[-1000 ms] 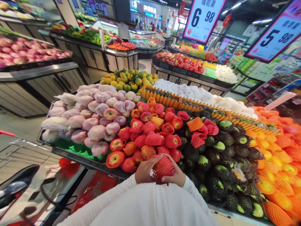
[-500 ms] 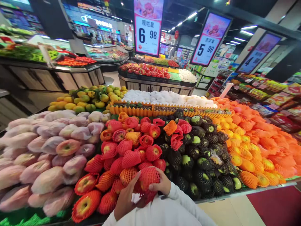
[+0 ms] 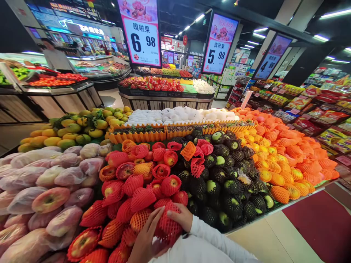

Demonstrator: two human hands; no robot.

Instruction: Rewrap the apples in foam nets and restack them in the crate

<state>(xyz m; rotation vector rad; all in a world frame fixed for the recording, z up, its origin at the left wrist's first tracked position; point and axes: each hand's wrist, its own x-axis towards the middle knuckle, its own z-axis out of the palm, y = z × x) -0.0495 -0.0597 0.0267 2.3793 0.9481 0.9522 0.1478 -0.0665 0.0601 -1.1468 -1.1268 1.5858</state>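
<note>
An apple in a red foam net (image 3: 168, 223) is between my two hands, low in the middle of the head view. My left hand (image 3: 146, 235) lies along its left side, fingers fairly straight and pressed to the net. From the right, my right hand (image 3: 183, 217) grips it, thumb across the upper front; its other fingers are mostly hidden behind the apple. Just beyond and to the left spreads a pile of apples in red and orange foam nets (image 3: 141, 197). Green apples in black nets (image 3: 216, 186) lie right of my right hand.
Paper-wrapped apples (image 3: 52, 199) fill the left side. Mangoes (image 3: 71, 131), white-netted fruit (image 3: 181, 115) and an orange scalloped divider (image 3: 137, 136) line the back. Orange-netted fruit (image 3: 296, 146) is at right. Price screens (image 3: 141, 36) hang above. A person (image 3: 56, 54) stands far left.
The view has turned slightly to the right, so the display sits further left and the person at far left shows clearly. Both hands stay at the apple; my right hand reaches further over its top.
</note>
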